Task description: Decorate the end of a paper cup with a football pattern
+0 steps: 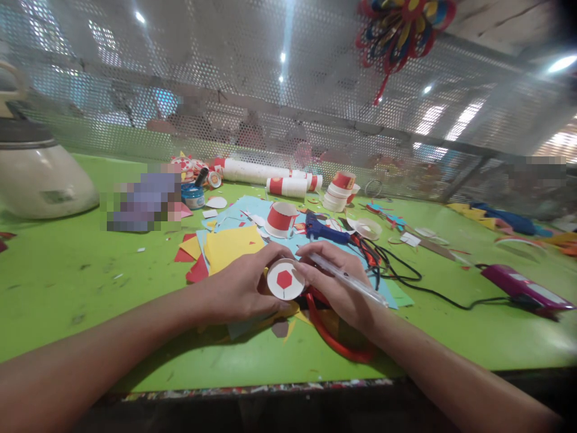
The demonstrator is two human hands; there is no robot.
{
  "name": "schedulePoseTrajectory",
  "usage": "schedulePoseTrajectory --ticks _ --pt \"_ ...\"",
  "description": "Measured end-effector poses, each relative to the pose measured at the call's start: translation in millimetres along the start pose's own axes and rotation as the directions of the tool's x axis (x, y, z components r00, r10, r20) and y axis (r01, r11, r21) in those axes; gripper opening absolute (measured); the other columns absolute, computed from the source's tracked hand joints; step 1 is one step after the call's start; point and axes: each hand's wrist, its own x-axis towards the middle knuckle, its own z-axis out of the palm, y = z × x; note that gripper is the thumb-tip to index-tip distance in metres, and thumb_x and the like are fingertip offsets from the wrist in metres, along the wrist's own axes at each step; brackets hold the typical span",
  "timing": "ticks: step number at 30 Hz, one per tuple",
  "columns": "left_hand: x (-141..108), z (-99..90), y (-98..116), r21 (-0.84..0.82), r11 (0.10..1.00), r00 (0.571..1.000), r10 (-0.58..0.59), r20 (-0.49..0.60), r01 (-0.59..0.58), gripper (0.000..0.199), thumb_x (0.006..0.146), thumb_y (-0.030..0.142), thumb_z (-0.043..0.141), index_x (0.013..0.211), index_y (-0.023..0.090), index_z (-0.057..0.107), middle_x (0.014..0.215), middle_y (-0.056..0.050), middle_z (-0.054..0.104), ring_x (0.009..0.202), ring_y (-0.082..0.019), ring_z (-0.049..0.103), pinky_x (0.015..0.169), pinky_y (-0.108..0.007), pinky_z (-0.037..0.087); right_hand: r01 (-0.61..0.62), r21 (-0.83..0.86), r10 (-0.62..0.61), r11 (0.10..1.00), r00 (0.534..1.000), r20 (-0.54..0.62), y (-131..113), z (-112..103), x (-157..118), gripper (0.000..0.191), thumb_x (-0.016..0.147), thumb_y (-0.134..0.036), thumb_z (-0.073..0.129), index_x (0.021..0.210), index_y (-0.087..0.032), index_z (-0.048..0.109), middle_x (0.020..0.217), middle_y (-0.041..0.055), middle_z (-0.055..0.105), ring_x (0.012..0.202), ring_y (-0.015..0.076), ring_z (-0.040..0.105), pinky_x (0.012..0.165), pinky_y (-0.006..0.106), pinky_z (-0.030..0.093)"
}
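Note:
Near the front of the green table, my left hand (243, 285) is wrapped around the side of a paper cup (274, 286). The cup's white round base faces me and bears a red hexagon (284, 279) with a short dark line below it. My right hand (331, 279) holds a clear pen (349, 280) between thumb and fingers, its barrel slanting down to the right. The right thumb touches the cup's right rim. Under the hands lie yellow paper (232, 245), blue sheets and red-handled scissors (331, 337), partly hidden.
Beyond the hands are a red-and-white cup (280, 219), a blue glue gun (327, 230) with black cables, and stacked cups (339, 191). A purple power strip (525, 287) lies right. A large pale kettle (42, 174) stands left. Perforated mesh (252, 90) rises behind the table.

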Motion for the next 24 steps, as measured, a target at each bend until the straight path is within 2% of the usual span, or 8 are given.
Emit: schedulePoseTrajectory --ticks 8,15,18,22,24 --pt "-2.2 -0.8 4.6 0.014 1.0 1.0 -0.021 0.003 0.021 0.045 0.075 0.028 0.07 0.113 0.021 0.049 0.098 -0.004 0.063 0.082 -0.022 0.064 0.066 -0.032 0.05 -0.03 0.022 0.03 0.999 0.999 -0.01 -2.0 -0.9 0.4 0.009 0.08 -0.024 0.065 0.088 -0.019 0.063 0.075 -0.0016 0.062 0.065 0.0111 0.054 0.059 0.021 0.045" --pt "-0.5 -1.0 4.0 -0.026 1.0 1.0 -0.01 -0.008 0.01 0.05 0.073 0.024 0.071 0.117 0.02 0.047 0.113 -0.008 0.063 0.096 -0.025 0.062 0.076 -0.035 0.051 -0.081 0.032 0.082 0.996 0.996 -0.023 -7.7 -0.2 0.2 0.011 0.08 -0.026 0.065 0.088 -0.018 0.062 0.076 -0.001 0.063 0.066 0.0122 0.055 0.06 0.023 0.046" --pt "-0.3 -1.0 3.7 -0.009 1.0 1.0 -0.024 -0.007 0.024 0.053 0.073 0.027 0.071 0.12 0.022 0.047 0.114 -0.008 0.063 0.096 -0.026 0.063 0.076 -0.036 0.051 -0.089 0.027 0.089 0.996 0.996 -0.017 -7.3 0.2 0.4 0.01 0.079 -0.025 0.066 0.087 -0.019 0.063 0.075 -0.001 0.062 0.066 0.0126 0.055 0.06 0.023 0.046" --pt "-0.4 -1.2 4.2 0.039 0.999 1.0 0.003 -0.012 -0.003 0.051 0.074 0.029 0.07 0.12 0.022 0.05 0.116 -0.008 0.063 0.101 -0.026 0.061 0.082 -0.037 0.05 -0.053 0.036 0.053 0.998 0.999 -0.005 -2.5 -0.7 1.9 0.014 0.082 -0.027 0.064 0.094 -0.019 0.063 0.076 -0.0003 0.063 0.066 0.0134 0.057 0.06 0.024 0.046" --pt "0.0 -0.5 2.2 0.047 0.999 0.999 0.0 -0.041 0.002 0.047 0.073 0.027 0.071 0.116 0.021 0.053 0.112 -0.007 0.065 0.098 -0.025 0.062 0.08 -0.035 0.05 -0.017 0.025 0.019 1.0 0.998 -0.063 -1.6 -2.3 1.6 0.018 0.086 -0.03 0.061 0.101 -0.021 0.063 0.078 0.0003 0.064 0.067 0.014 0.058 0.062 0.026 0.047"
